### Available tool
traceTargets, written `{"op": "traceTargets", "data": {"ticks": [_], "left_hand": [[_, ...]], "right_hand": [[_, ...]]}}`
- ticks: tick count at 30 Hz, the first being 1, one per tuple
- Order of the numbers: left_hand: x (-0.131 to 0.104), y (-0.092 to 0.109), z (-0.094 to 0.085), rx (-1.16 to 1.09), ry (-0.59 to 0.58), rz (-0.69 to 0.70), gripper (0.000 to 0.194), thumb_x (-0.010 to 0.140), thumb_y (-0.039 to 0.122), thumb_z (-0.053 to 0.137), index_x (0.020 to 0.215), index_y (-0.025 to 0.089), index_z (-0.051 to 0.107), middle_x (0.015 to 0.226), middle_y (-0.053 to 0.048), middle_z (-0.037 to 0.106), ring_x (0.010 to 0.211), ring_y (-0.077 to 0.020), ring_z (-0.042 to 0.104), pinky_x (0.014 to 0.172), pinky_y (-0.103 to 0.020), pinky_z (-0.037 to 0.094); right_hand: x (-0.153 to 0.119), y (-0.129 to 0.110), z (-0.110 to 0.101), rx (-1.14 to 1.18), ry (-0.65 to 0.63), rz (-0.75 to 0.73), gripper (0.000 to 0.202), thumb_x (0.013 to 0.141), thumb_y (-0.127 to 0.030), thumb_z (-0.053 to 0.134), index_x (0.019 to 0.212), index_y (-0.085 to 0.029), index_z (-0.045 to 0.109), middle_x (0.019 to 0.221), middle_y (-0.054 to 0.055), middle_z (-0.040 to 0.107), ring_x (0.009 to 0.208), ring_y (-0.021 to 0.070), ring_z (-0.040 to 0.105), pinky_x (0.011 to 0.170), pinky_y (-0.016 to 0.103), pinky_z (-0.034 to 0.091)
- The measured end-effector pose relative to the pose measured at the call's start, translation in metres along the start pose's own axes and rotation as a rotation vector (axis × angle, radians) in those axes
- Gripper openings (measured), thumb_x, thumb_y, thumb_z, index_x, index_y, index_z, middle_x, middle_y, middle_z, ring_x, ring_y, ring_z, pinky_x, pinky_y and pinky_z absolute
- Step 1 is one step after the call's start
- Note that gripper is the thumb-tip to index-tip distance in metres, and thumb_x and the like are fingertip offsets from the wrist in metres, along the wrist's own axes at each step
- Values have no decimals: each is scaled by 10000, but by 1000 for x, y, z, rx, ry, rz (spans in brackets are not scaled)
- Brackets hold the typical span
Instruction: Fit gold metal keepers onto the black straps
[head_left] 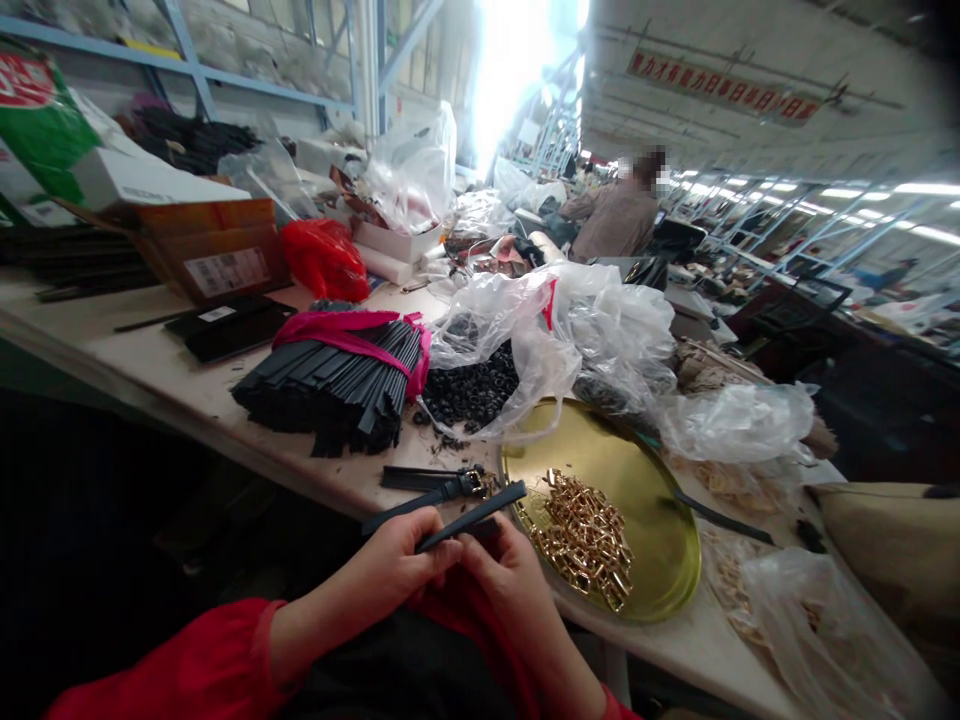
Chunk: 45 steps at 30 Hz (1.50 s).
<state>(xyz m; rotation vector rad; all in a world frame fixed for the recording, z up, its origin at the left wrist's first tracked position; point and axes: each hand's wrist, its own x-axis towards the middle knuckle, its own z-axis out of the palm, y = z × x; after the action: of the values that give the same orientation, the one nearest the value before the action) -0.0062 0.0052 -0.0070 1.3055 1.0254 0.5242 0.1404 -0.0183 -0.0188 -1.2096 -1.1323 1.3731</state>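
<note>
Between my two hands is a dark strap point(480, 514), held just off the table's front edge. The fingers of my left hand point(409, 552) are closed on it, and its free end sticks out up and to the right. My right hand point(506, 565) pinches the strap close beside the left thumb; what lies under those fingers is partly hidden. Just beyond my hands lie finished-looking black straps point(420, 478) with a gold buckle point(475, 480). To the right, a round gold tray point(660, 540) carries a heap of gold buckles point(585, 535).
A bundle of black strips point(337, 380) tied with a pink band point(349, 325) lies at left. Behind it are small black loops point(472, 385) in a clear plastic bag point(540, 370). A cardboard box point(210, 245) and red bag point(326, 258) stand farther back. Another person point(619, 215) is in the distance.
</note>
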Motion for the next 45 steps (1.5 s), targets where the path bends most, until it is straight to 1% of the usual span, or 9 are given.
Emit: {"op": "traceTargets", "data": {"ticks": [6, 10, 13, 17, 24, 26, 30, 40, 45], "left_hand": [[27, 5, -17, -52, 59, 86, 284, 736, 405, 583, 862, 167, 494, 645, 33, 561, 488, -82, 464, 415, -168, 341], [47, 10, -32, -1, 150, 29, 318, 756, 470, 532, 719, 155, 509, 562, 43, 528, 423, -60, 382, 398, -172, 287], [59, 11, -40, -48, 218, -15, 367, 723, 526, 535, 702, 164, 479, 546, 48, 536, 378, -50, 359, 387, -177, 263], [64, 11, -44, -93, 246, -50, 356, 710, 521, 539, 713, 173, 466, 532, 58, 526, 367, -48, 359, 384, -169, 259], [57, 19, -36, -26, 307, 35, 321, 741, 493, 513, 744, 174, 477, 536, 56, 528, 383, -60, 373, 390, -173, 288], [50, 20, -29, -5, 297, 69, 308, 749, 478, 510, 739, 173, 478, 535, 57, 513, 401, -65, 371, 397, -176, 288], [31, 23, -12, 90, 214, 128, 259, 768, 410, 501, 681, 165, 494, 523, 58, 466, 468, -79, 378, 451, -185, 300], [11, 21, -1, 288, 25, 47, 184, 743, 330, 475, 692, 162, 529, 528, 58, 477, 455, -93, 435, 427, -188, 320], [4, 25, 2, 271, -6, 193, 185, 719, 199, 460, 854, 154, 578, 736, 11, 617, 679, -131, 556, 617, -211, 430]], "right_hand": [[38, -15, -16, -249, -227, 48, 305, 850, -410, 453, 752, -166, 608, 628, -6, 590, 581, 130, 538, 569, 243, 428], [105, -25, -31, -881, -36, -144, 268, 879, -267, 390, 796, -165, 623, 745, 42, 616, 706, 166, 575, 650, 269, 429], [152, -19, -31, -994, 31, -187, 125, 769, -134, 526, 777, -179, 642, 862, 84, 614, 888, 218, 562, 777, 319, 383], [179, -8, -28, -1005, 31, -174, 132, 672, -66, 595, 593, -171, 593, 753, 80, 595, 857, 226, 567, 775, 332, 363], [126, -22, -29, -706, -27, -129, 236, 816, -377, 501, 725, -169, 566, 638, -2, 591, 593, 136, 555, 552, 249, 424], [96, -21, -25, -464, -44, -77, 310, 846, -430, 434, 758, -160, 558, 612, -7, 590, 550, 117, 548, 529, 237, 431], [49, -14, -20, 134, 73, 23, 238, 722, -385, 643, 715, -164, 553, 583, -32, 568, 521, 91, 502, 546, 223, 411], [5, -8, -13, 214, 78, 29, 225, 625, -352, 734, 705, -166, 635, 555, -38, 576, 511, 89, 483, 528, 222, 408], [0, 0, -10, 355, 96, 121, 292, 613, -385, 744, 744, -157, 619, 607, -25, 598, 509, 86, 503, 510, 212, 414]]}}
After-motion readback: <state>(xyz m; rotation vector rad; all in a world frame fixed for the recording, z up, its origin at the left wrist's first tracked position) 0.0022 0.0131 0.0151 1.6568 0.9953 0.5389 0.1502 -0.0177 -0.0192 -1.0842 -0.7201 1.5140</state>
